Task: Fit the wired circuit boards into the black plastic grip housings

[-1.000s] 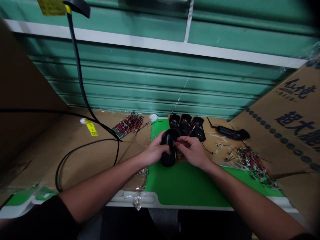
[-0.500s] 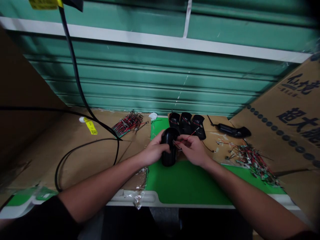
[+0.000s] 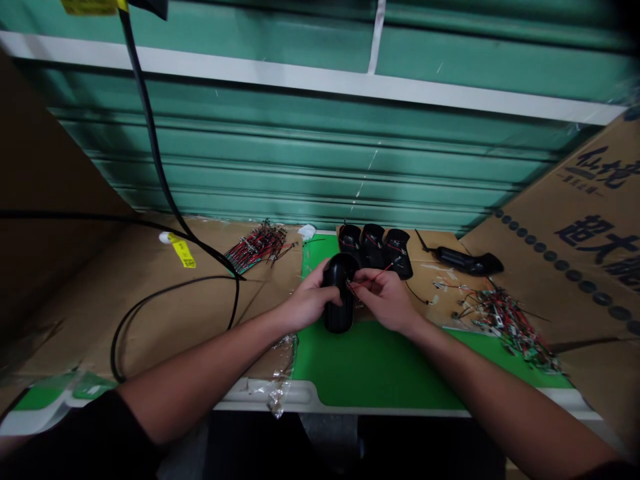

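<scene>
My left hand [image 3: 313, 299] is closed around a black plastic housing [image 3: 339, 319], its thumb lying across the near face. The housing stands tilted above the green mat [image 3: 370, 367]. At its right side, my right hand [image 3: 383, 298] pinches a thin red wire [image 3: 373, 280] against the housing's opening. The wire's far end sticks out beyond the fingers; the fingertips partly hide where it enters. Just behind my hands, three similar black shells [image 3: 373, 245] lie side by side with small wired parts in them.
Wired circuit boards lie in a bundle [image 3: 260, 247] at left and a tangled pile [image 3: 515, 327] at right. A black handle-shaped piece [image 3: 465, 260] rests at the back right. A black cable [image 3: 150, 133] crosses the left side. Cardboard [image 3: 590, 227] walls the right; a green shutter [image 3: 300, 153] stands behind.
Both hands stay at almost the same place on the housing. The right fingers have shifted only slightly at the wire.
</scene>
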The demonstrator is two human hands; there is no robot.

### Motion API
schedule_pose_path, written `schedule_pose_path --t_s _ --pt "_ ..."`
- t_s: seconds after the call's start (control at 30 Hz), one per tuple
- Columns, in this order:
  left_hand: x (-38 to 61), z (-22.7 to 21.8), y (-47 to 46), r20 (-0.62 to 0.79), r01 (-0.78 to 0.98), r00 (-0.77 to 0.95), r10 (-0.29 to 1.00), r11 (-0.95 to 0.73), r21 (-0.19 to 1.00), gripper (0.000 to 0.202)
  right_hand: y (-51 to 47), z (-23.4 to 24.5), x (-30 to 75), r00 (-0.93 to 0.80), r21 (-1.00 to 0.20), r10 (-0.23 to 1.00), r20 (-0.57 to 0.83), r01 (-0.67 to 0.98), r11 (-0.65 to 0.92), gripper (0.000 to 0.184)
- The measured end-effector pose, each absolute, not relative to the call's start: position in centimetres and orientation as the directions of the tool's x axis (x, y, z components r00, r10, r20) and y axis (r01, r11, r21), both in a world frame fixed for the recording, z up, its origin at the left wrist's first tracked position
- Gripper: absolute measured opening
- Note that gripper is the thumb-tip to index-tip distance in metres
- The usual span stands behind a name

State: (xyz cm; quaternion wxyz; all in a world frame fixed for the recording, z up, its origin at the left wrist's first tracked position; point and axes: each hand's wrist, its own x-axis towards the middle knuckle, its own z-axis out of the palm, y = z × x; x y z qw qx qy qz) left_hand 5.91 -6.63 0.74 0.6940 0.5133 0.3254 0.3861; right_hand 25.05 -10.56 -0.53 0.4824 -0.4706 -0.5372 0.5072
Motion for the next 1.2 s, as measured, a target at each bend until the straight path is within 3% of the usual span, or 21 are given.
schedule_pose_path --t_s 0.57,0.8,0.87,0.97,1.1,1.2 --pt "5.8 0.3 -6.7 -0.081 -0.200 0.492 0.867 0.203 0.958 0.055 -10.5 -0.7 25.2 -0.071 -0.997 0.997 0.032 0.070 0.037 0.037" --pt "6.4 0.5 -7.0 -0.146 -0.300 0.446 0.883 0.301 0.905 0.040 -10.6 -0.6 25.0 -0.060 -0.997 0.998 0.008 0.073 0.013 0.042" --pt "6.5 0.5 -7.0 -0.140 -0.309 0.435 0.889 0.294 0.904 0.040 -10.7 -0.1 25.3 -0.083 -0.989 0.996 0.045 0.140 0.056 0.039" --pt "6.4 0.5 -6.8 -0.142 -0.309 0.418 0.897 0.287 0.907 0.040 -10.9 1.1 26.1 -0.164 -0.905 0.974 0.154 0.374 0.205 0.031" --pt "6.3 0.3 -6.4 -0.154 -0.302 0.373 0.915 0.277 0.912 0.040 -11.0 2.6 27.6 -0.261 -0.743 0.946 0.190 0.592 0.312 0.051" --pt "6.2 0.1 -6.2 -0.137 -0.303 0.334 0.932 0.244 0.921 0.039 -11.0 3.4 28.6 -0.301 -0.734 0.944 0.133 0.610 0.298 0.060"
